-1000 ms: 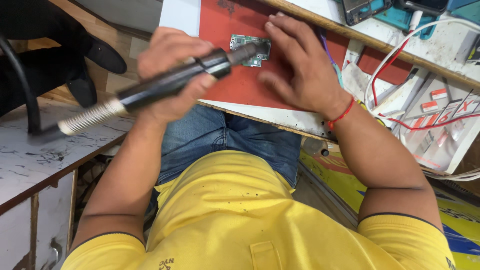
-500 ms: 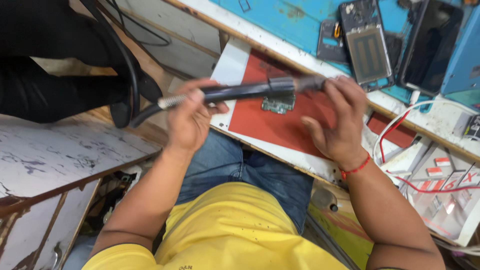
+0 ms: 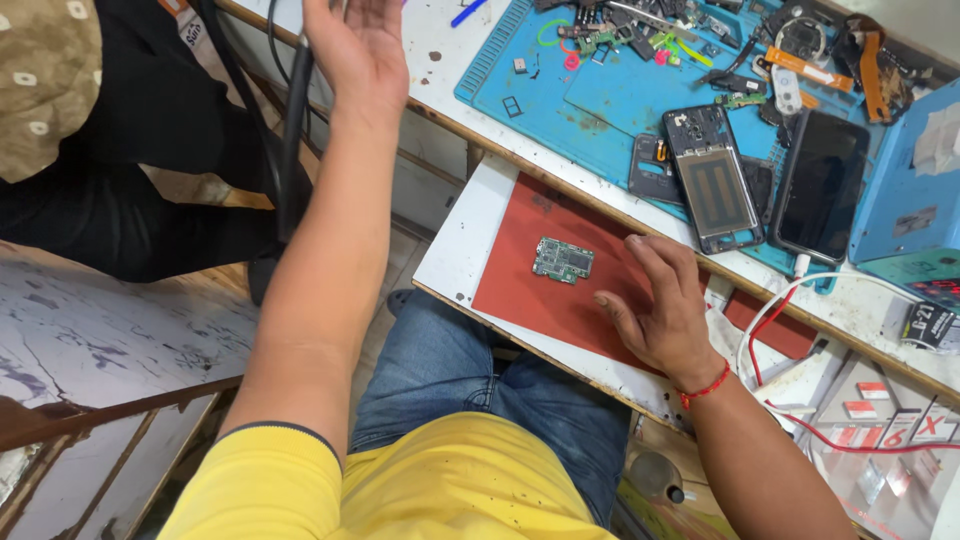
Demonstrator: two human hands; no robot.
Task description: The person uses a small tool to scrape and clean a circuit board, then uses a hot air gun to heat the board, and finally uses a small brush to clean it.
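Centrally, a small green circuit board point(image 3: 563, 260) lies flat on the red mat point(image 3: 540, 300), which covers a white pull-out shelf point(image 3: 450, 250) over the person's lap. Nothing touches the board.

Right hand point(image 3: 655, 305): palm down on the red mat, just to the right of the board, fingers spread loosely and resting on the mat, holding nothing. Red thread band at the wrist.

Left hand point(image 3: 350, 45): raised well away from the board, over the near edge of the white bench point(image 3: 440, 60), palm showing, fingers extended upward and running out of the top of the picture. A black handpiece with cable point(image 3: 293, 150) hangs just beside the wrist; whether the hand grips it cannot be told.

Beyond the shelf: blue work mat point(image 3: 600, 100) on the bench, carrying an opened phone frame point(image 3: 712, 180), a dark phone point(image 3: 822, 185) and scattered small parts. Red and white cables point(image 3: 780, 320) lie at right.
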